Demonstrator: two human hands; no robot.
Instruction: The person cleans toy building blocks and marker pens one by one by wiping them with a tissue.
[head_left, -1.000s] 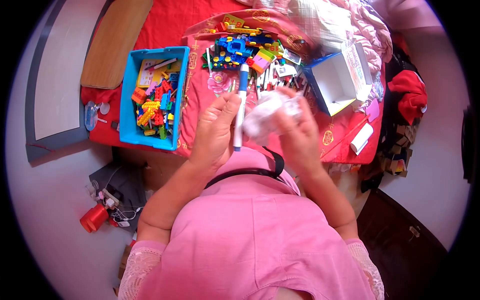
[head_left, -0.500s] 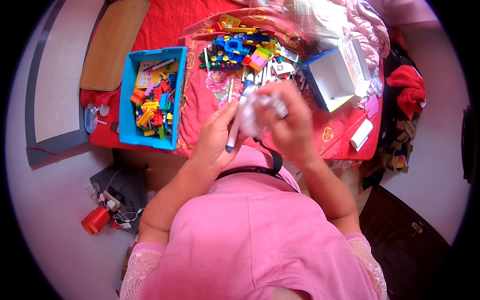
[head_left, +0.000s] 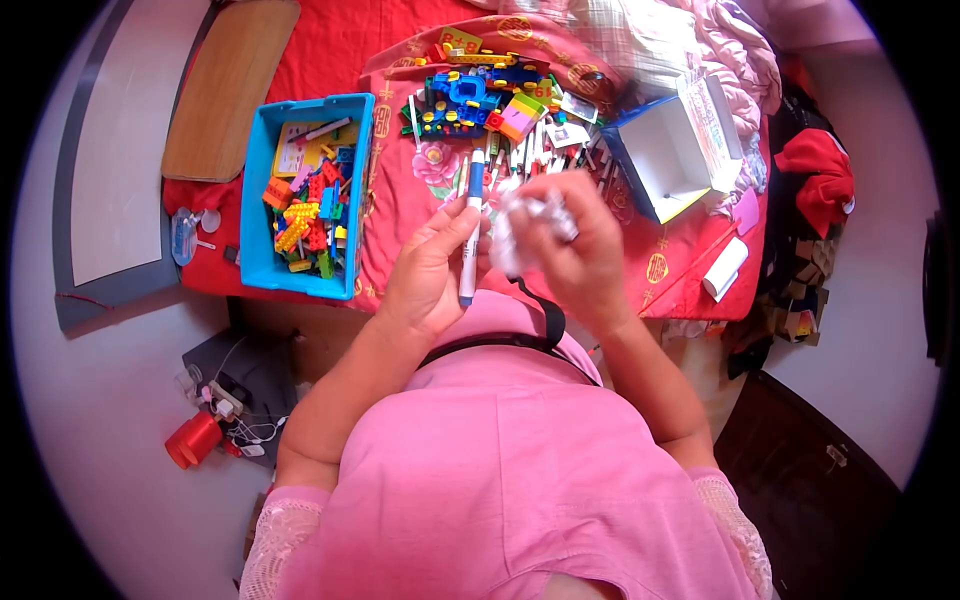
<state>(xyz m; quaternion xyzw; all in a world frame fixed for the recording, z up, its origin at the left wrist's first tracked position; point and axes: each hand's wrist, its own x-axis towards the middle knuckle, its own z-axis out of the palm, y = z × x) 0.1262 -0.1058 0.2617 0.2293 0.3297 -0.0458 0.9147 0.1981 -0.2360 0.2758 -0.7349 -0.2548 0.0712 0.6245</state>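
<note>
A white marker with a dark blue cap (head_left: 470, 240) stands nearly upright in my left hand (head_left: 432, 265), pinched between thumb and fingers. My right hand (head_left: 580, 245) is closed on a crumpled white tissue (head_left: 515, 235), held just right of the marker; a small gap shows between them at the top. Beyond my hands lies a heap of white markers (head_left: 540, 145) on the red bedspread (head_left: 400, 230). Toy building blocks (head_left: 470, 95) are piled behind the markers.
A blue bin (head_left: 365, 200) with colourful blocks and a marker stands at the left. On the right sits an open box (head_left: 660, 160) with a white inside. Near the bed's front right edge lies a white roll (head_left: 724, 270). A wooden board (head_left: 225, 90) rests at the far left.
The marker has turned from a slant to nearly upright in my left hand. My right hand has drawn the tissue slightly away from the marker.
</note>
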